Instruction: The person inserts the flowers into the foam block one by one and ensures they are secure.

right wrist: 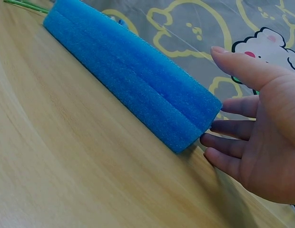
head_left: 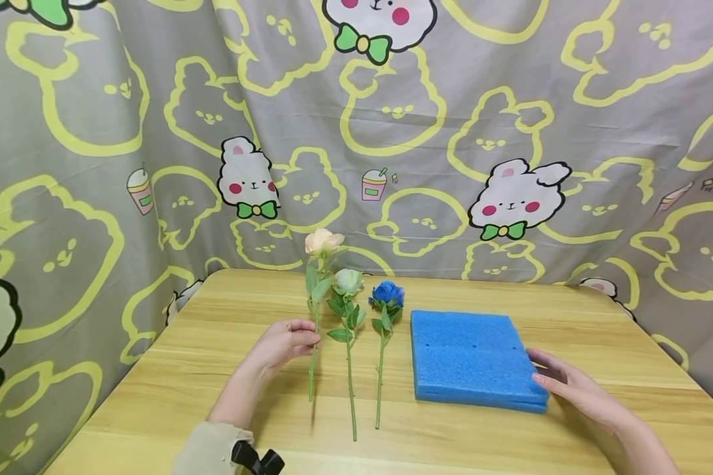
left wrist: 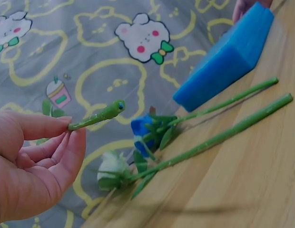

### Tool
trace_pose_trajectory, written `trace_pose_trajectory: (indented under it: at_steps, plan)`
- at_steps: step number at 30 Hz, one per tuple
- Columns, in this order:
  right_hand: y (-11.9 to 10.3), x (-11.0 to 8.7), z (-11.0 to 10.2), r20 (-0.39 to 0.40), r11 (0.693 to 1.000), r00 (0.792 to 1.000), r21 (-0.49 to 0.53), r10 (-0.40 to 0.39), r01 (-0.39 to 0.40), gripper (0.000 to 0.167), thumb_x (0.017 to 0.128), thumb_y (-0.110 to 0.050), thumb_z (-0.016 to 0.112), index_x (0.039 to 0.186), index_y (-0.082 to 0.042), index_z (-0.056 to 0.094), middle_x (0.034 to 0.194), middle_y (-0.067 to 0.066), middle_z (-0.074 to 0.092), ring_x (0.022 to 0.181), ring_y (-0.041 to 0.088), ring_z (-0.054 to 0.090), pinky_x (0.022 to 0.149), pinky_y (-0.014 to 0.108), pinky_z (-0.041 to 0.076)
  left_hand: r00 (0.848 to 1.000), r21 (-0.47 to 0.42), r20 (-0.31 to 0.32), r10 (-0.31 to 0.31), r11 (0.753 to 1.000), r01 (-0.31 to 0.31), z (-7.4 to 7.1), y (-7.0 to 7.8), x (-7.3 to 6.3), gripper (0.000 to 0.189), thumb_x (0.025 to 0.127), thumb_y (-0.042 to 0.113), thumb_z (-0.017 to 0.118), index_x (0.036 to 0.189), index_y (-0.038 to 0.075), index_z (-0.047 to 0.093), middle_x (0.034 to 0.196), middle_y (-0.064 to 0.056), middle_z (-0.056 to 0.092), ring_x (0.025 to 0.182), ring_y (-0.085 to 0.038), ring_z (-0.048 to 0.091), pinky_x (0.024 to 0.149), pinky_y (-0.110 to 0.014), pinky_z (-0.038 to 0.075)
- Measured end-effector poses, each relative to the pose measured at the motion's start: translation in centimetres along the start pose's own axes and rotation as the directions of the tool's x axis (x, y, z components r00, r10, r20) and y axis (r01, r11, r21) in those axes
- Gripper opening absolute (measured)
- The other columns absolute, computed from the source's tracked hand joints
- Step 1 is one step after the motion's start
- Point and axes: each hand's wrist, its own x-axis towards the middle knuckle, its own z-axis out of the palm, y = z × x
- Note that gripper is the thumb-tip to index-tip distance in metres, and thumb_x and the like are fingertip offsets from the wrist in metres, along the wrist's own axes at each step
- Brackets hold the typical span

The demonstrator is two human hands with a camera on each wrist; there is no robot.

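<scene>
My left hand (head_left: 286,346) pinches the green stem of a pale peach artificial rose (head_left: 323,243) between thumb and fingers. In the left wrist view its cut stem end (left wrist: 109,112) points toward the camera, raised over the table. To its right lie a whitish-green rose (head_left: 348,282) and a blue rose (head_left: 387,295), stems toward me. My right hand (head_left: 573,386) is at the right side of a blue foam block (head_left: 472,359). In the right wrist view the fingertips meet the block's end, fingers loosely extended and thumb (right wrist: 238,64) held apart.
The foam block has a row of small holes across its top and a seam along its side. Under everything is a wooden table (head_left: 214,369). A grey curtain (head_left: 416,145) with cartoon bears and rabbits hangs behind the table's far edge.
</scene>
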Motion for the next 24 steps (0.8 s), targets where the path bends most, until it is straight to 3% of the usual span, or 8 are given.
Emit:
trace_pose_trajectory:
  at_steps: [8,24]
  plan:
    - [-0.1,-0.1,-0.1,0.015,1.0,1.0,0.002,0.006,-0.006,0.055,0.099,-0.014,0.042,0.141,0.013,0.018,0.142,0.037,0.018,0.106,-0.019,0.036,0.084,0.009,0.037,1.0,0.055,-0.011,0.014,0.998,-0.014,1.7,0.4,0.8,0.031,0.084,-0.005,0.058,0.109,-0.017,0.045,0.087,-0.009,0.057,0.079,-0.018,0.061,0.074,-0.028,0.052]
    - [-0.2,-0.2,0.1,0.007,1.0,1.0,0.015,-0.012,0.012,0.054,0.099,-0.012,0.042,0.14,0.014,0.019,0.141,0.038,0.018,0.106,-0.018,0.038,0.084,0.009,0.037,0.995,0.142,0.011,0.096,0.985,-0.097,5.9,1.6,2.4,0.023,0.085,-0.003,0.061,0.103,-0.016,0.054,0.085,-0.009,0.06,0.071,-0.014,0.06,0.069,-0.029,0.053]
